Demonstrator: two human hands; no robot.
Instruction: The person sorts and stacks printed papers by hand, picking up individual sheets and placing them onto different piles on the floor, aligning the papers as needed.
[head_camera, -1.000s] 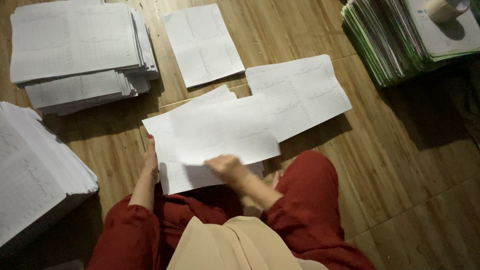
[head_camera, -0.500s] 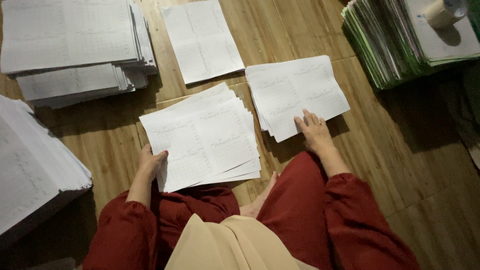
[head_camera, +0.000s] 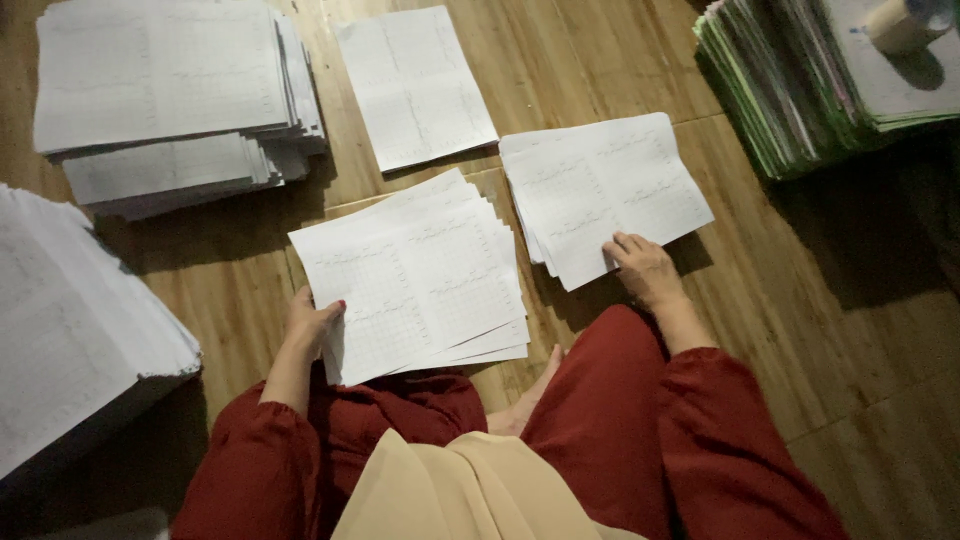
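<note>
Left hand (head_camera: 312, 322) pinches the near sheaf of printed sheets (head_camera: 415, 275); right hand (head_camera: 645, 268), fingers (head_camera: 622, 245) loosely spread, rests on the neighbouring stack (head_camera: 600, 190) on the floor (head_camera: 780, 290).

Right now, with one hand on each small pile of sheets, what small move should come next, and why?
Probably lift the top sheet of the right pile. The right hand rests with its fingertips on that pile's near edge, while the left hand only grips the near pile at its left edge, steadying it.
</note>
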